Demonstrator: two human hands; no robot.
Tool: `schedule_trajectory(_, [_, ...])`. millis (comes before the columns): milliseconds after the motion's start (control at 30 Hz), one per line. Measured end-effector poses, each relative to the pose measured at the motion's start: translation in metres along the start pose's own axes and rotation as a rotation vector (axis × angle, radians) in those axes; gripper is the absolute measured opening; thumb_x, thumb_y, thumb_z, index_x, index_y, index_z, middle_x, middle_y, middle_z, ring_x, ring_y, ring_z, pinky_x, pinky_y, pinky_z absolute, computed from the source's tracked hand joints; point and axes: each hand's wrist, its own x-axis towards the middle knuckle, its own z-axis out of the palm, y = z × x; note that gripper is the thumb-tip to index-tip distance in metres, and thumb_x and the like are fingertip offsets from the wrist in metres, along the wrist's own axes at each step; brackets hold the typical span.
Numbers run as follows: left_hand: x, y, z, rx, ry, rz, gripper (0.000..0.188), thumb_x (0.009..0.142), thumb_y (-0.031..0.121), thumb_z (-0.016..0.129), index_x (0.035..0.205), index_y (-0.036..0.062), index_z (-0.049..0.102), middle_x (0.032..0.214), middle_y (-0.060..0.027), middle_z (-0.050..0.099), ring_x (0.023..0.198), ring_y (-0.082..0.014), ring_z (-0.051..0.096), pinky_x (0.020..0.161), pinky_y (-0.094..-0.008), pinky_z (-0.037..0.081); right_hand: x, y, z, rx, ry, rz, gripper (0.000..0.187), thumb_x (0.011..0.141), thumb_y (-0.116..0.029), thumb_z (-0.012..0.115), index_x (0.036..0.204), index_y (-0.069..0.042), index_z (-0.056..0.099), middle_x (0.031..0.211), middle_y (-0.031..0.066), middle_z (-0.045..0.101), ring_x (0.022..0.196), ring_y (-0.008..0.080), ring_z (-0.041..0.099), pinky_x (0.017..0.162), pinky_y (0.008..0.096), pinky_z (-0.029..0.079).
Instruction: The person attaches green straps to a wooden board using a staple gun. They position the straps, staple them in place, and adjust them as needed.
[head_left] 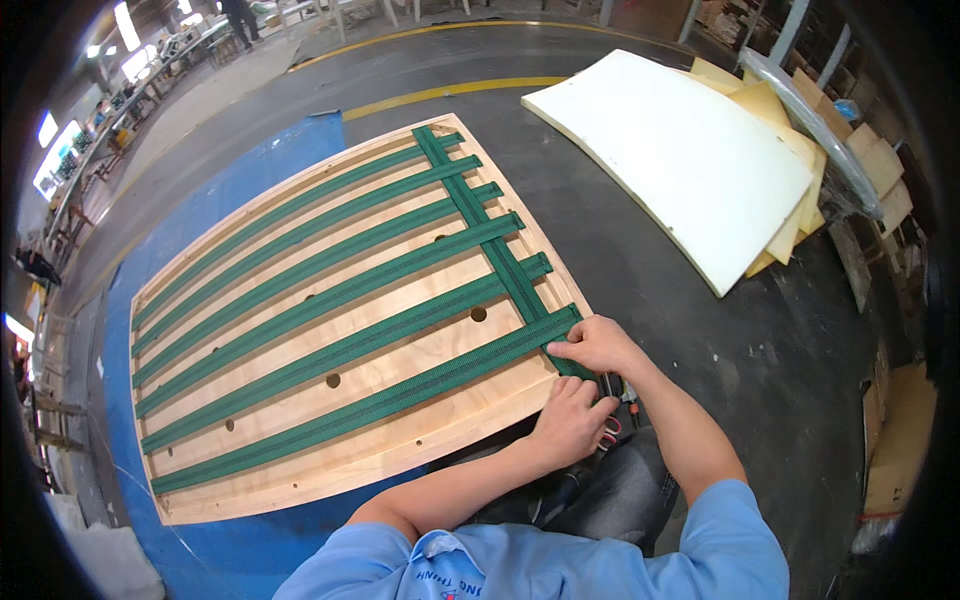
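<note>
A wooden frame with a plywood panel point(400, 345) lies before me, crossed lengthwise by several green webbing straps point(370, 410). One green cross strap point(480, 222) is woven through them near the right end. At the near right corner, my right hand point(603, 347) is closed around the edge, its thumb pressing on the webbing where the cross strap meets the nearest lengthwise strap. My left hand point(572, 425) is just below it, fingers curled at the cross strap's end on the frame's near edge. Its fingertips are partly hidden.
Beside my left hand are red-handled scissors point(609, 434), partly covered. The frame rests over a blue surface point(250, 185). White and yellow foam sheets point(680, 150) are stacked at the far right. Cardboard point(900, 440) stands at the right edge, and white padding point(112, 562) lies lower left.
</note>
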Motion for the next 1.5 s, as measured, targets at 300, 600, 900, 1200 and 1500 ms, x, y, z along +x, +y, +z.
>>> schedule_trajectory(300, [-0.052, 0.039, -0.041, -0.498, -0.307, 0.027, 0.04, 0.088, 0.021, 0.072, 0.126, 0.0115, 0.068, 0.116, -0.0141, 0.067, 0.103, -0.0351, 0.067, 0.092, -0.0454, 0.053, -0.092, 0.048, 0.102, 0.958, 0.136, 0.303, 0.018, 0.101, -0.016, 0.069, 0.105, 0.001, 0.066, 0.079, 0.0037, 0.066, 0.07, 0.0104, 0.058, 0.063, 0.0291, 0.049])
schedule_trajectory(600, [-0.045, -0.036, -0.043, 0.303, -0.172, -0.17, 0.073, 0.091, 0.024, 0.072, 0.156, 0.0096, 0.041, 0.162, -0.02, 0.036, 0.151, -0.0484, 0.029, 0.124, -0.0621, 0.023, -0.177, 0.029, 0.109, 0.992, 0.073, 0.362, 0.017, 0.098, -0.011, 0.073, 0.095, 0.0, 0.061, 0.076, 0.0005, 0.062, 0.064, 0.0069, 0.051, 0.054, 0.0289, 0.039])
schedule_trajectory(900, [-0.044, -0.035, -0.018, 0.494, -0.168, -0.143, 0.064, 0.1, 0.027, 0.063, 0.159, 0.016, 0.04, 0.167, -0.0116, 0.035, 0.153, -0.0469, 0.029, 0.126, -0.0588, 0.021, -0.201, 0.095, 0.148, 1.021, 0.046, 0.215, 0.017, 0.099, -0.011, 0.072, 0.097, 0.0, 0.06, 0.076, -0.0007, 0.061, 0.065, 0.0055, 0.053, 0.055, 0.0269, 0.04])
schedule_trajectory(1200, [-0.041, -0.006, 0.002, 0.5, -0.107, -0.208, 0.057, 0.093, 0.019, 0.063, 0.149, 0.0205, 0.056, 0.16, -0.0108, 0.046, 0.142, -0.0425, 0.046, 0.12, -0.0556, 0.032, -0.212, 0.148, 0.154, 0.805, -0.149, 0.115, 0.014, 0.098, -0.009, 0.071, 0.093, -0.003, 0.06, 0.075, 0.0003, 0.062, 0.066, 0.0062, 0.055, 0.058, 0.0273, 0.044])
schedule_trajectory(1500, [-0.02, 0.008, 0.016, 0.567, 0.049, -0.448, 0.053, 0.095, 0.049, 0.069, 0.144, 0.0308, 0.064, 0.127, -0.0162, 0.059, 0.119, -0.0336, 0.056, 0.097, -0.0467, 0.042, -0.172, 0.162, 0.175, 0.499, -0.211, -0.018, 0.032, 0.089, -0.028, 0.079, 0.092, 0.0, 0.064, 0.081, 0.0159, 0.07, 0.078, 0.0337, 0.069, 0.071, 0.0452, 0.05])
